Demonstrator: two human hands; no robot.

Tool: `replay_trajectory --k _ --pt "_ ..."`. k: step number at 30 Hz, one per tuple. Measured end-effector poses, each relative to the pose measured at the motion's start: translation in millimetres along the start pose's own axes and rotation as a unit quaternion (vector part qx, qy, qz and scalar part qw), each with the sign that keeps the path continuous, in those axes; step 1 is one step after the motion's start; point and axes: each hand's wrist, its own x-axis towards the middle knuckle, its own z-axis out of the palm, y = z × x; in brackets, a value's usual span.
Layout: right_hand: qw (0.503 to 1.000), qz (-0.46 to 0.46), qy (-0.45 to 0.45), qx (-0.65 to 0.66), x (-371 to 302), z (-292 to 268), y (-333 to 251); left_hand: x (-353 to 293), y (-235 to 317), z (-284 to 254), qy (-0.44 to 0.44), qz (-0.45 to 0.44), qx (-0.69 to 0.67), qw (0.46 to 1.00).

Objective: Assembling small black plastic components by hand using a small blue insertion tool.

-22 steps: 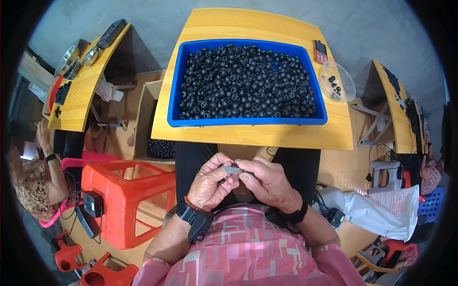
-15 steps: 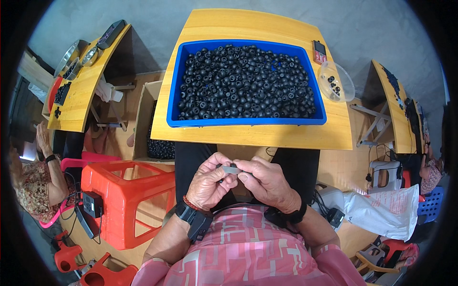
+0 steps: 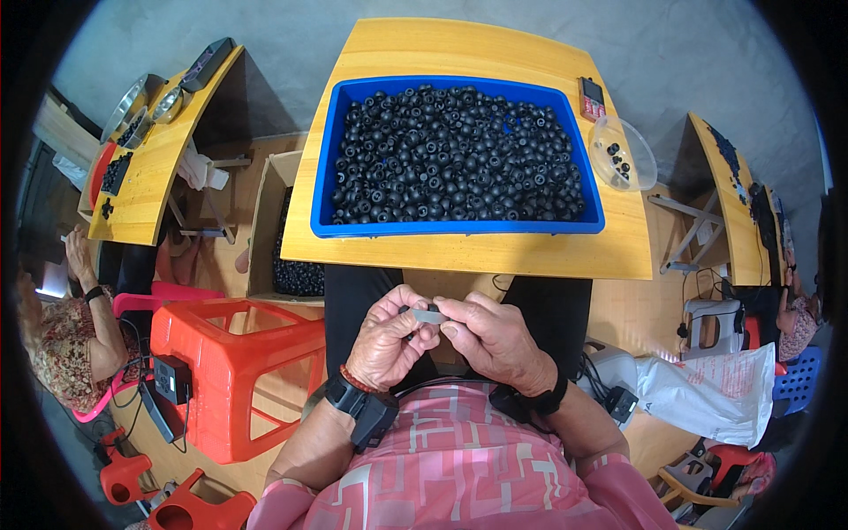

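Note:
My left hand and my right hand meet over my lap, just below the front edge of the yellow table. Together they pinch a small grey part between the fingertips; a dark piece shows at its left end. A blue tray on the table ahead is filled with several small black round parts. Both wrists carry black bands.
A clear bowl with a few black parts and a small red device sit at the table's right. A red plastic stool and a cardboard box stand at my left. Other people sit at neighbouring yellow tables on both sides.

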Motion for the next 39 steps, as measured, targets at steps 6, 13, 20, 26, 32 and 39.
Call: replay_trajectory --k 6,13,20,26,32,39 --pt "0.999 0.027 -0.01 0.015 2 -4 0 1 -4 -1 -0.021 0.038 0.016 0.999" --pt "0.981 0.097 0.07 0.151 2 -10 4 2 -3 5 -0.026 0.052 0.0 0.998" --pt "0.991 0.062 -0.005 0.122 0 -5 -4 1 -2 5 -0.01 0.019 -0.015 1.0" --pt "0.998 0.024 0.017 0.055 0 2 -4 1 -4 1 -0.017 0.04 -0.005 0.999" --pt "0.999 0.017 0.014 0.039 -1 2 -2 0 -5 0 -0.013 0.038 0.0 0.999" --pt "0.999 0.021 0.001 0.039 0 0 -2 1 -4 -1 -0.015 0.035 0.007 0.999"
